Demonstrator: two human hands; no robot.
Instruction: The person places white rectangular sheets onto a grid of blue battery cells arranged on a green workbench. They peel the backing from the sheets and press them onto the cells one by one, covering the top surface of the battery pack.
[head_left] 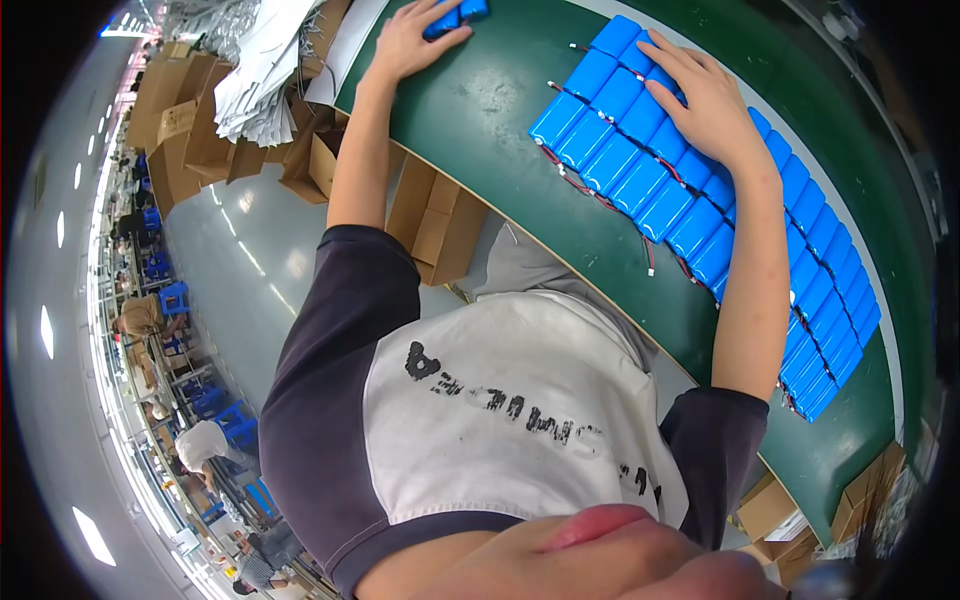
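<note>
Blue shrink-wrapped battery packs point(640, 190) with thin red and black leads and small white connectors lie in tight rows on the green tabletop. My right hand point(705, 105) rests over the far part of these rows, fingers stretched out and thumb spread, hiding a few packs beneath it. At the table's far left, my left hand point(405, 42) has its thumb and fingers on either side of a blue battery pack point(442, 24). Beside that one sits another blue pack point(473, 9), close to the view's upper edge.
The table's near edge point(560, 262) runs diagonally before my body. An open cardboard box point(435, 215) stands below it. More cartons point(190, 120) and a pile of white sheets point(265, 75) are at the left. Behind are blue stools point(235, 425) and people at benches.
</note>
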